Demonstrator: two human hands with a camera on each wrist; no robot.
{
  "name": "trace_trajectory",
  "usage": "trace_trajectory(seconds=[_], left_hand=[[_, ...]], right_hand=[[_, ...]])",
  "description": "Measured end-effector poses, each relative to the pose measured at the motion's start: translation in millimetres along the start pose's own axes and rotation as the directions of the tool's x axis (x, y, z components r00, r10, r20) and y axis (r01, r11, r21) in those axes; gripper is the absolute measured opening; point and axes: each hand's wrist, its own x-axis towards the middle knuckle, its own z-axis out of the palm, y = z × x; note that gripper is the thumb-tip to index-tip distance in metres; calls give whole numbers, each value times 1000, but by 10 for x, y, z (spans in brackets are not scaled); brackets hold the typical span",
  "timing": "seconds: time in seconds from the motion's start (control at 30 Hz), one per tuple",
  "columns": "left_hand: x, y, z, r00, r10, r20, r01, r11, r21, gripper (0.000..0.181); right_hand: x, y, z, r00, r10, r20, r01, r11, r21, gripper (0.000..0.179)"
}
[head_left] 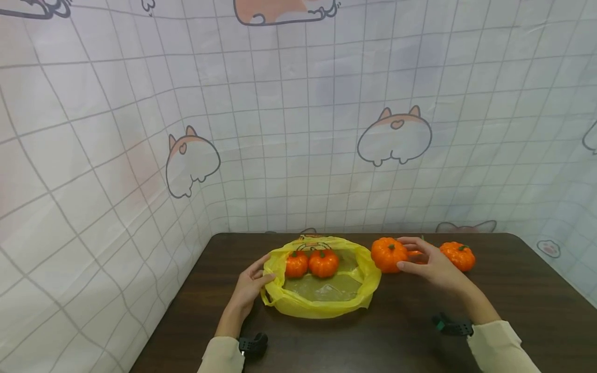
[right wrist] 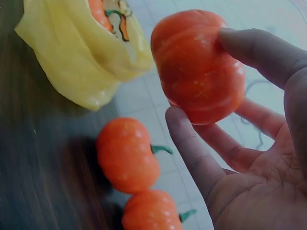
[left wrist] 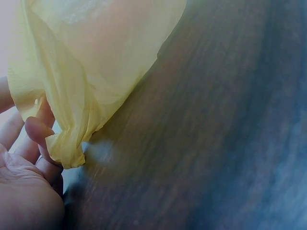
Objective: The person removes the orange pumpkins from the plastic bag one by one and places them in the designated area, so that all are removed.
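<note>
A yellow plastic bag (head_left: 322,310) stands with its mouth spread wide on the table. Inside, toward its back left, are two small orange pumpkins, one (head_left: 296,265) beside the other (head_left: 324,264). My left hand (head_left: 247,291) pinches the bag's left edge; in the left wrist view, fingers touch the gathered plastic (left wrist: 72,129). Just off the bag's right rim, my right hand (head_left: 436,265) holds another small pumpkin (head_left: 388,255) between thumb and fingers, raised above the table in the right wrist view. Beyond that hand sit a pumpkin (head_left: 458,256) and one mostly hidden by the fingers.
The dark wooden table (head_left: 336,344) lies under everything. A white checked cloth (head_left: 308,155) with cartoon animals hangs behind it and along its sides. Two green-stemmed pumpkins, one nearer the bag (right wrist: 127,155), lie close together in the right wrist view.
</note>
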Motion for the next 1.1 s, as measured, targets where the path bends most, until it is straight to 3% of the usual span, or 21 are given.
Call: trace_trajectory(seconds=[0.53, 0.87, 1.1], left_hand=[[4, -10, -6, 1000, -4, -9, 4, 1000, -6, 61], [6, -10, -10, 1000, -4, -6, 4, 1000, -7, 62], [0, -3, -8, 1000, -1, -2, 1, 1000, -7, 62]], right_hand=[[-45, 272, -261, 994, 102, 40, -102, 995, -21, 72], [-97, 464, -333, 991, 92, 98, -88, 995, -42, 71], [-116, 598, -365, 986, 123, 112, -119, 992, -37, 68]])
